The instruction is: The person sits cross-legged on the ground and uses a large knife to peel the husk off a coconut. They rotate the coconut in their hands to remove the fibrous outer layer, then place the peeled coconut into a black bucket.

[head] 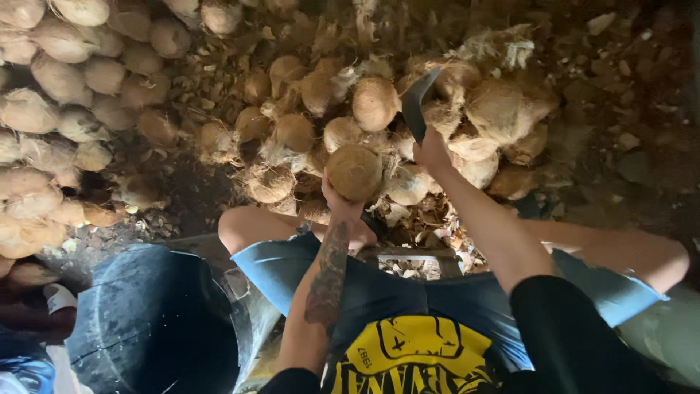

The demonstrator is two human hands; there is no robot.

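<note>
Centrally, one husked coconut: round, fibrous, likely heavy and hard, best cupped from beneath. Left hand grips it so, above the knees. Right hand, just beside it, fingers closed on a curved blade. Beyond: coconut heap. Lower left: dark bucket.

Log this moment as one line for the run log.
left hand: holds coconut up | right hand: raises curved blade | coconut pile ahead | black bin at left
</note>
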